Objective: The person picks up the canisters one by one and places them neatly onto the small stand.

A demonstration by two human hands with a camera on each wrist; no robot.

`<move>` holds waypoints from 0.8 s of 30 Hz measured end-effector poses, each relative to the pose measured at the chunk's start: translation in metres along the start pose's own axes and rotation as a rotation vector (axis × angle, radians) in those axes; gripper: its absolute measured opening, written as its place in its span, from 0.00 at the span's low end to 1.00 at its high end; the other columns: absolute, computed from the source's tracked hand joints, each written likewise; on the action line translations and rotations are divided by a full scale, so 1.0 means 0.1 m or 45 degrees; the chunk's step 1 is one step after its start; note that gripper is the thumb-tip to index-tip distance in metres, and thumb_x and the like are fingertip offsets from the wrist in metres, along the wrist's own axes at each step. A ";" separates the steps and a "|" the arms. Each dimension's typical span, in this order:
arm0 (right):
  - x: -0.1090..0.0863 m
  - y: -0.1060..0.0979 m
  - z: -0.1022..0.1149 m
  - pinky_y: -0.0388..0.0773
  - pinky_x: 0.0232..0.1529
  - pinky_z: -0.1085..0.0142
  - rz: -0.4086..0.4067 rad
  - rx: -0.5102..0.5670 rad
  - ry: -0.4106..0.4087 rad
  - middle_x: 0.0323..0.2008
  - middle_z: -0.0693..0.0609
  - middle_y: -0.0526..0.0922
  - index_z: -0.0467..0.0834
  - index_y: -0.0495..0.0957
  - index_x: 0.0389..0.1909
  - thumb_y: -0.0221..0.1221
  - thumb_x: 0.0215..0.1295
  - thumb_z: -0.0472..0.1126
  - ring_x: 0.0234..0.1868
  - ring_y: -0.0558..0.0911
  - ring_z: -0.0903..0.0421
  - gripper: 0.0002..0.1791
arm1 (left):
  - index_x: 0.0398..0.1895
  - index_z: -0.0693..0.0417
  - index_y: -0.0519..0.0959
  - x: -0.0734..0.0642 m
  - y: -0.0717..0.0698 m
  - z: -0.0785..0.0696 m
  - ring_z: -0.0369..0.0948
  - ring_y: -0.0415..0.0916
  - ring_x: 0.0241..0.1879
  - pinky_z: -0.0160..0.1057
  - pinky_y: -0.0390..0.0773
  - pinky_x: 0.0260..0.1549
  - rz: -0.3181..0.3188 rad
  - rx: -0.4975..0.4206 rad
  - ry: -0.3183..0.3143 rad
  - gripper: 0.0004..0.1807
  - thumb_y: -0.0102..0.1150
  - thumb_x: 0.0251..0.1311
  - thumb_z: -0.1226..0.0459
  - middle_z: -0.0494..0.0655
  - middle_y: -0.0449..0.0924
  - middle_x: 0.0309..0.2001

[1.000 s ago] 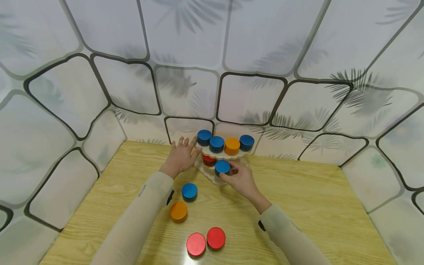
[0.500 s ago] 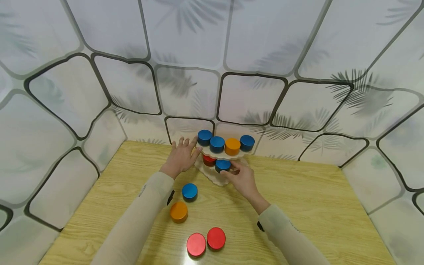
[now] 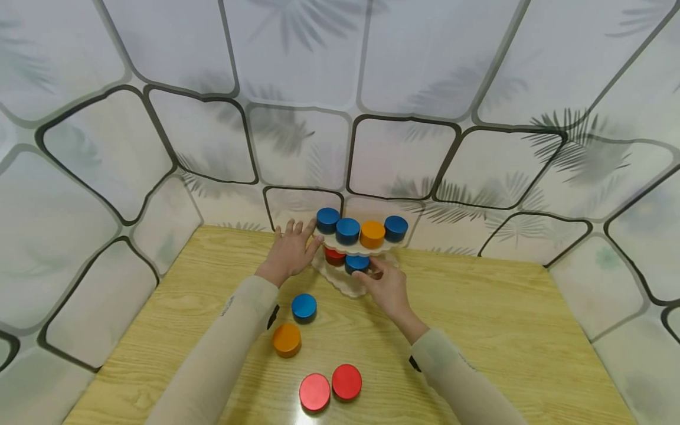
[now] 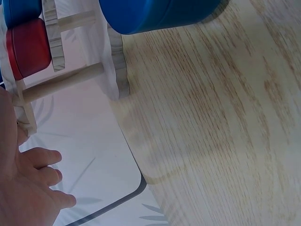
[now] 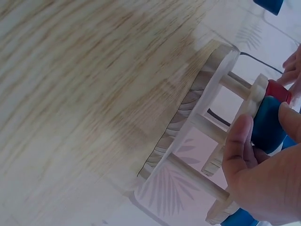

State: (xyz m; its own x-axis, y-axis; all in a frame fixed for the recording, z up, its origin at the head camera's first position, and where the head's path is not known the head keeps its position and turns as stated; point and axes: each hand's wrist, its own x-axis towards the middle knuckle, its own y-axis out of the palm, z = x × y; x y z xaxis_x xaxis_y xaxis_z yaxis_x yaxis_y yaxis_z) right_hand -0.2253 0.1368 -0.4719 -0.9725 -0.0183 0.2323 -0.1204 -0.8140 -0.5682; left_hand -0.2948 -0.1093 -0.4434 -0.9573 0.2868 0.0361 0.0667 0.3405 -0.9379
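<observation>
My right hand (image 3: 388, 286) pinches a blue round tin (image 3: 357, 264) between thumb and fingers, beneath the upper tier of a scalloped wooden stand (image 3: 340, 281). A red tin (image 3: 334, 257) sits just left of it on the same tier, partly covered by the board above; the two look side by side in the right wrist view. At the left end of the upper tier, my left hand (image 3: 289, 251) rests with fingers spread, index finger and thumb at the board's edge. On that tier stand blue tins (image 3: 347, 232) and one orange tin (image 3: 372, 235).
Nearer on the wooden table (image 3: 478, 330) lie a loose blue tin (image 3: 304, 308), an orange tin (image 3: 287, 340) and two red tins (image 3: 346, 382). A patterned wall covering (image 3: 404, 156) rises close behind the stand. Wooden posts (image 5: 197, 176) join the tiers.
My right hand has pushed the blue tin slightly back, so the upper tier covers more of it. My left hand and the loose tins have stayed in place.
</observation>
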 end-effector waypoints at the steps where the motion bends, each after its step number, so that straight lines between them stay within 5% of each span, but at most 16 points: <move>1: 0.00 0.00 0.00 0.88 0.36 0.62 -0.001 0.000 0.007 0.44 0.45 0.92 0.45 0.87 0.59 0.75 0.64 0.45 0.38 0.90 0.49 0.23 | 0.87 0.50 0.51 0.00 0.00 0.00 0.66 0.46 0.83 0.72 0.45 0.78 -0.001 -0.003 0.001 0.38 0.29 0.84 0.40 0.69 0.56 0.81; 24: 0.04 0.07 0.00 0.88 0.39 0.55 -0.105 0.013 0.009 0.36 0.46 0.91 0.45 0.90 0.42 0.77 0.60 0.45 0.36 0.90 0.48 0.12 | 0.87 0.51 0.52 0.00 -0.02 0.00 0.67 0.47 0.83 0.73 0.46 0.78 0.005 0.016 0.011 0.38 0.30 0.84 0.41 0.69 0.56 0.81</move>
State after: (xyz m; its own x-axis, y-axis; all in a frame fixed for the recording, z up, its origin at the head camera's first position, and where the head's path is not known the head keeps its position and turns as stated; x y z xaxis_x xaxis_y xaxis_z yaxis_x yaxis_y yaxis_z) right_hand -0.2297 0.1308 -0.4747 -0.9606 0.0531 0.2727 -0.1983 -0.8184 -0.5394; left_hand -0.2948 -0.1100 -0.4414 -0.9545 0.2962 0.0352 0.0670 0.3278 -0.9424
